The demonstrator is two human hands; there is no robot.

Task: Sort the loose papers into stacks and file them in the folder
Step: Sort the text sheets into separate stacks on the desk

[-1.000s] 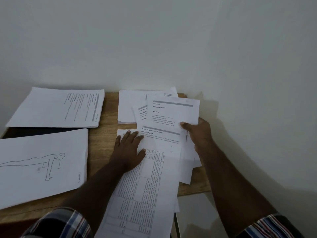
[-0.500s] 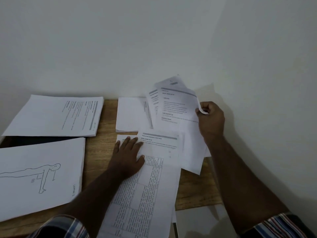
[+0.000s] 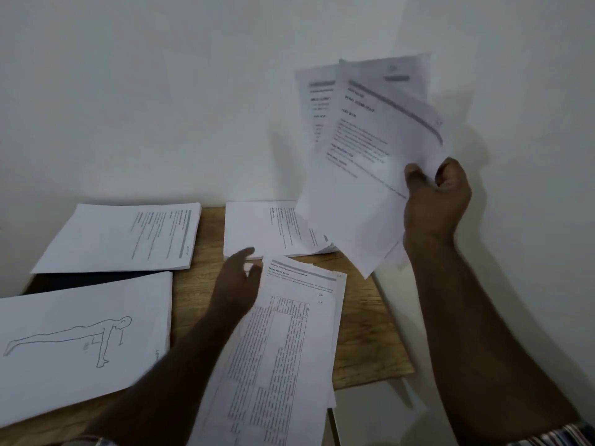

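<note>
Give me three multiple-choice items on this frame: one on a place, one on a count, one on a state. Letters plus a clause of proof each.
1. Where does the sheet with the push-up figure drawing lie?
A. near left of the wooden table
B. far right corner
C. in the right hand

2. How many piles of paper lie flat on the table, leaving out the raised sheets?
A. two
B. four
C. six

3. What is the right hand doing?
A. resting flat on the table
B. gripping a fan of printed sheets up in the air
C. hanging with nothing in it

Key: 1 A, the drawing lies at the near left edge. 2 B, the drawing pile, far-left stack, far-middle stack and table-printed pile. 3 B, thumb and fingers pinch the sheets' lower edge before the wall.
</note>
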